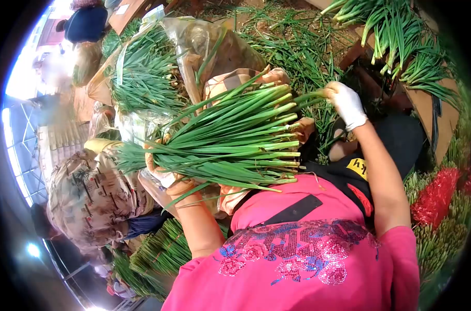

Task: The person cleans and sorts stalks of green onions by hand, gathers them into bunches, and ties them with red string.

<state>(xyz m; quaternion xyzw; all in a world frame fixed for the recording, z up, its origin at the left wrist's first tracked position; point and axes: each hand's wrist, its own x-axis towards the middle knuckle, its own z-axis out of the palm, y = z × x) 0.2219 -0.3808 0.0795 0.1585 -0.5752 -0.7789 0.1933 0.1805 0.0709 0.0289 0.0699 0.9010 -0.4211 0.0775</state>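
Left hand [164,175]: partly hidden, curled round leafy green bundle [235,136] | Right hand [345,105]: white-gloved, fingers closed on green stalk [310,97]

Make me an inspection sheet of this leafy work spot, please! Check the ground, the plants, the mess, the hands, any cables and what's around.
Surface: loose green leaves litter the ground beyond the bunch.
Job's things: one large green bunch, its pale ends toward the right of the picture.
Clutter: a see-through plastic bag, beside the litter.
Left hand: gloved, holding the bunch near its leafy end; partly hidden.
Right hand: white glove, fingers closed on a few stalks by the pale ends.
Cables: nothing seen.
Surroundings: more green bunches at upper right, a shiny red heap at right, another person in patterned cloth at left.
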